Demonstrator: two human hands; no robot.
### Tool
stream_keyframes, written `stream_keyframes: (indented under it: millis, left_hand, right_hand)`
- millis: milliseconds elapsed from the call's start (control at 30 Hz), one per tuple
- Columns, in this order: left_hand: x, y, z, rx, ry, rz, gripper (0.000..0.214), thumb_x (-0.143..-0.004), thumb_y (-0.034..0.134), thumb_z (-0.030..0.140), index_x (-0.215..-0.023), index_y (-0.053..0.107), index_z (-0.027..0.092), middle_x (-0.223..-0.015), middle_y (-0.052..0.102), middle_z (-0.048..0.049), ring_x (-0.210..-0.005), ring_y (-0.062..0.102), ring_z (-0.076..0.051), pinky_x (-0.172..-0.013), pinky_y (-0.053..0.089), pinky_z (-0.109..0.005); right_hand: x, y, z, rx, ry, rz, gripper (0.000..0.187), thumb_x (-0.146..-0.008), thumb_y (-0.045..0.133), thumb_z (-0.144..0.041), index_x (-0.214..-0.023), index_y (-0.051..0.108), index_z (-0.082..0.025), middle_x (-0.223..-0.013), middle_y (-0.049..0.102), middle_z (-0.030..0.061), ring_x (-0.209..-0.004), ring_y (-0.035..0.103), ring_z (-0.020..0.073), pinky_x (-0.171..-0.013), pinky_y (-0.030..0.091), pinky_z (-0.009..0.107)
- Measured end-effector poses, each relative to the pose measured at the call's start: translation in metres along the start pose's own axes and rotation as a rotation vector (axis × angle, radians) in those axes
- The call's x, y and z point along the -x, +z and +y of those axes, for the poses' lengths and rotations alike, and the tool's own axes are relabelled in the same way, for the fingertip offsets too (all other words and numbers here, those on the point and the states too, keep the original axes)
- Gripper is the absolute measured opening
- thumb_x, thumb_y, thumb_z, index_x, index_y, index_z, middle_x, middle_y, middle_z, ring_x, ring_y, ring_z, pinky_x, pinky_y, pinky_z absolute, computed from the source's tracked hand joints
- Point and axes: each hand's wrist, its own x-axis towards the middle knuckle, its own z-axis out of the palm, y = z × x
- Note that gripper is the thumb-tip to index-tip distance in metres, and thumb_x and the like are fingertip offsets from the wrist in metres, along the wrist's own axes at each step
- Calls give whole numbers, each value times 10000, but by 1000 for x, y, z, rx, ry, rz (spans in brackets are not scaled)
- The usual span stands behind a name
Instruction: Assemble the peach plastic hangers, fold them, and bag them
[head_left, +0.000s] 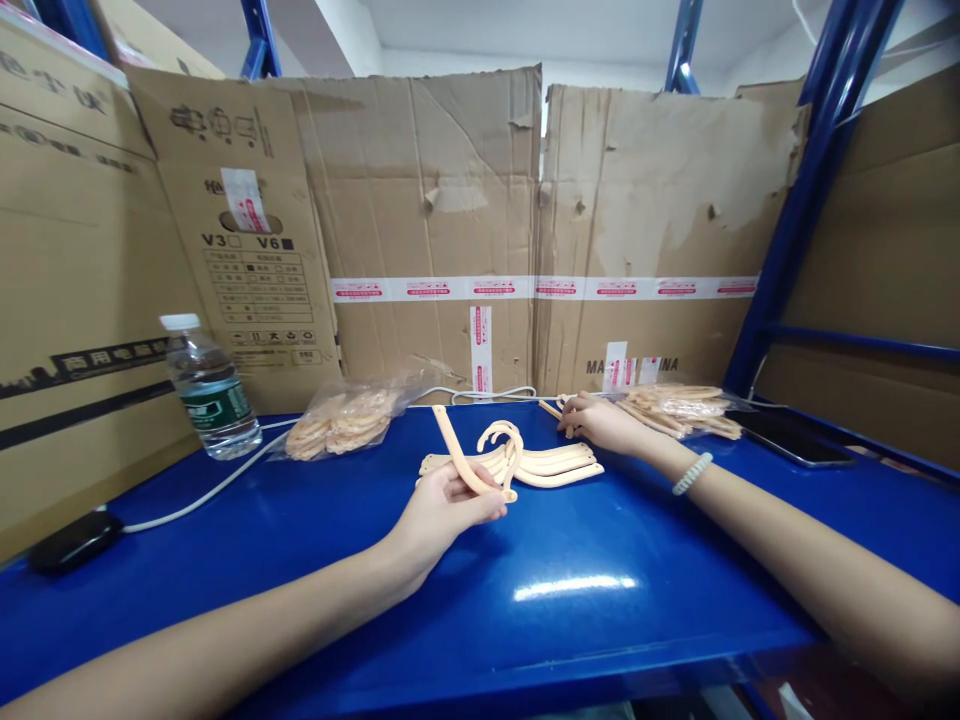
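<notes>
My left hand (450, 510) is closed on a peach plastic hanger arm (457, 452), which slants up to the left above the blue tabletop. A curved hanger hook (516, 455) rises by the held arm's lower end; whether they are joined is hard to tell. Just behind lies a row of curved hanger arms (559, 463), partly covered by my left hand. Farther back on the right, my right hand (600, 422) has its fingers bent over a small peach plastic piece (551, 409), mostly hidden by the fingers.
Clear bags of peach parts lie at the left (341, 420) and right (675, 408). A water bottle (210, 390), a black device (75, 540) with a white cable, and a phone (791, 438) sit on the blue table (600, 640). Cardboard (427, 220) walls the back.
</notes>
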Motion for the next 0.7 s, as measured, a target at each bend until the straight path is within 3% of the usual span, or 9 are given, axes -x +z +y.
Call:
stream_keyframes:
  millis: [100, 200, 333, 533, 700]
  left_hand:
    - [0, 0, -1, 2, -14, -4, 319, -604, 818, 140, -823, 586, 122, -706, 705, -17, -654, 654, -113, -651, 517, -206]
    - [0, 0, -1, 6, -22, -7, 317, -608, 824, 157, -816, 588, 117, -715, 705, -22, -665, 656, -115, -657, 518, -208]
    - [0, -1, -1, 18, -20, -9, 329, -599, 834, 156, -817, 591, 119, -728, 709, -24, -672, 657, -116, -658, 517, -207]
    - [-1, -1, -2, 28, -22, -14, 333, -594, 839, 165, -815, 593, 126, -717, 706, -15, -667, 657, -117, -657, 519, -210]
    - [-1, -2, -2, 24, -24, -29, 328, -588, 841, 181, -803, 599, 123, -731, 708, -26, -675, 653, -118, -664, 516, -213]
  right_hand:
    - [-3, 8, -3, -12, 12, 42, 250, -821, 518, -52, -867, 722, -190, -973, 632, 97, -934, 525, 236, -821, 425, 358]
    - [-5, 6, -7, -113, 31, 188, 173, -869, 512, -145, -877, 678, -193, -936, 581, 86, -905, 528, 219, -805, 419, 349]
    - [-5, -3, -19, -431, 113, 373, 130, -916, 475, -288, -943, 562, -195, -723, 494, -3, -659, 490, 149, -633, 403, 275]
    - [-5, -16, -47, -989, 287, 476, 186, -908, 458, -412, -952, 431, -233, -532, 430, -97, -432, 370, 87, -433, 282, 201]
    - [-6, -19, -53, -950, 305, 604, 165, -852, 533, -367, -861, 486, -208, -582, 479, -64, -497, 431, 86, -457, 339, 195]
